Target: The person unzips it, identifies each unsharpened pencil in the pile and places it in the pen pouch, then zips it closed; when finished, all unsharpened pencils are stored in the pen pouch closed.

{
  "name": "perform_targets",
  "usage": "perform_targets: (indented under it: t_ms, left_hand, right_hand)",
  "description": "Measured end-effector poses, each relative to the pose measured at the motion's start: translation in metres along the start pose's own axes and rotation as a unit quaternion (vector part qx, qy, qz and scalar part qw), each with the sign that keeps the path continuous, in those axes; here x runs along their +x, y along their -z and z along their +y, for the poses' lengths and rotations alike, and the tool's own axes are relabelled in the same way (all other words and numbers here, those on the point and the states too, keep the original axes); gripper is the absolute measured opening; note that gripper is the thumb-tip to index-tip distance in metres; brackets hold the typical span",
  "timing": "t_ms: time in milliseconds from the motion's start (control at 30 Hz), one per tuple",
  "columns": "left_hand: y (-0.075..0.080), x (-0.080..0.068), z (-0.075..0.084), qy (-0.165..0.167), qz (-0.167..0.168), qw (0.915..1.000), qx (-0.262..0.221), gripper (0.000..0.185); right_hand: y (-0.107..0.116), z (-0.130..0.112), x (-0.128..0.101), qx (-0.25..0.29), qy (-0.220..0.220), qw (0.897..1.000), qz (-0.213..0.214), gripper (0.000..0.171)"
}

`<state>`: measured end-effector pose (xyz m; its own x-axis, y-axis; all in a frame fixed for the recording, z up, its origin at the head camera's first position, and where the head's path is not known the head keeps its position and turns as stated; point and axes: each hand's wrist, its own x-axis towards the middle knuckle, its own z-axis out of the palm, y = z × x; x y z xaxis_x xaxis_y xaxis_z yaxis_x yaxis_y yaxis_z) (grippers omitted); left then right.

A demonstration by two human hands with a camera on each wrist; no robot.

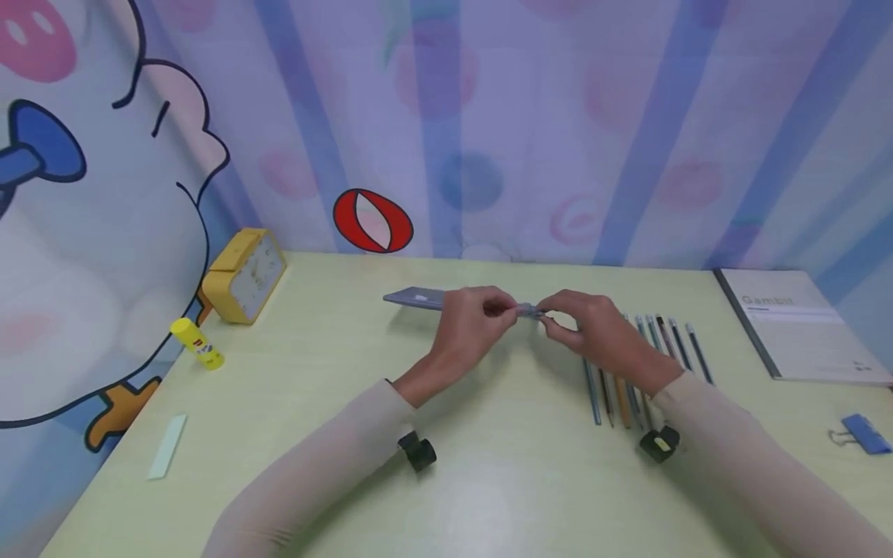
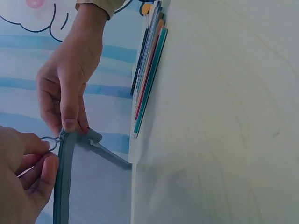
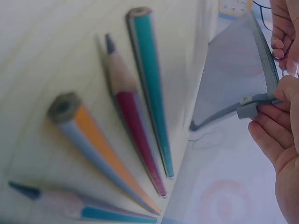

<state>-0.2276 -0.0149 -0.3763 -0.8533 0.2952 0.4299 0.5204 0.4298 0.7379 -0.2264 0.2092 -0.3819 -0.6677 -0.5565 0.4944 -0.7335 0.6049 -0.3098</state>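
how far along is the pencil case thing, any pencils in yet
Early. Done: the pencils lie lined up on the table. In hand: the left hand pinches the zip pull while the right hand grips the end of the grey pouch. Left: no pencil is visibly inside.

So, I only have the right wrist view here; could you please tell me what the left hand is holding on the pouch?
Observer: The left hand pinches the ring pull of the zip at the end of the grey pouch.
Operator: Thank you. What lies right of the pencils?
Observer: A closed notebook lies just beyond the pencils.
Operator: And on the far left?
Observer: A yellow clock stands there at the back of the table.
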Motion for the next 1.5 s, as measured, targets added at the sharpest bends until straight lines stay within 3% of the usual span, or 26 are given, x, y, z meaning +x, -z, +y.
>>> perform_targets:
  t_ms: [267, 800, 1500]
  left_hand:
    - [0.004, -0.003, -0.002, 0.006, 0.019, 0.9994, -0.028, 0.009]
    - [0.011, -0.010, -0.014, 0.014, 0.016, 0.9997, -0.014, 0.009]
    - [0.063, -0.011, -0.037, 0.079, 0.052, 0.9938, 0.059, 0.012]
  right_hand:
    - [0.000, 0.001, 0.000, 0.012, 0.012, 0.998, 0.054, 0.025]
    - [0.005, 0.010, -0.011, 0.026, -0.001, 0.999, 0.036, 0.030]
    - [0.016, 0.019, -0.018, 0.018, -0.007, 1.000, 0.013, 0.031]
